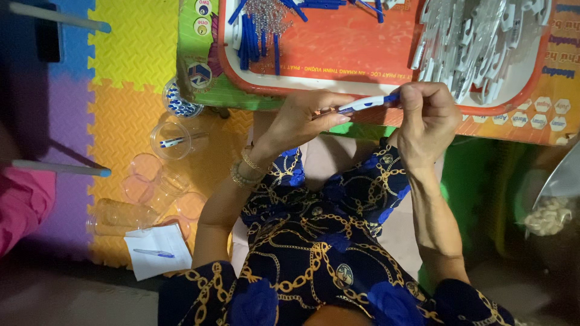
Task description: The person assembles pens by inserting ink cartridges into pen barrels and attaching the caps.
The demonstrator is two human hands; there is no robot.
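I see both hands at near edge of orange tray (338,90); open room only toward lap at 6 o'clock. Left hand (300,118) and right hand (428,118) each pinch one end of pen (367,103): white barrel, blue ends, lying level. Clear cups (170,140) at 9 o'clock.

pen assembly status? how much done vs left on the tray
Done: one cup on the floor mat looks full of assembled pens; a second cup holds one. In hand: left hand and right hand hold a blue-and-white pen. Left: many blue parts and white barrels remain on the tray.
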